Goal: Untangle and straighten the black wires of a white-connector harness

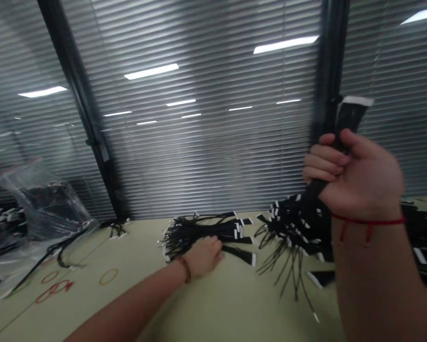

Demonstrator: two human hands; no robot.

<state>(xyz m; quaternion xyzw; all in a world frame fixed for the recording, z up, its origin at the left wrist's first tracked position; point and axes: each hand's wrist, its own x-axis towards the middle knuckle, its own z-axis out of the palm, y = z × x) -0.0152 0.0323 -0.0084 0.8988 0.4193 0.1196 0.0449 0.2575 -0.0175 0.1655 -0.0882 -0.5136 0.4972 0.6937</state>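
Cable bundle [299,223] half-hidden in R hand [356,175], blurred.

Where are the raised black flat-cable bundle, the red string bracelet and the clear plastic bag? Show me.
Raised black flat-cable bundle [351,118]: head view, on the upper end.
Red string bracelet [368,221]: head view, on the middle of the string.
Clear plastic bag [19,178]: head view, on the upper film.

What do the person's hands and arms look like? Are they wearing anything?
No sleeves or gloves show. The left hand has a brown bracelet at its wrist. The right hand has a thin red string bracelet at its wrist, with two short ends hanging down.
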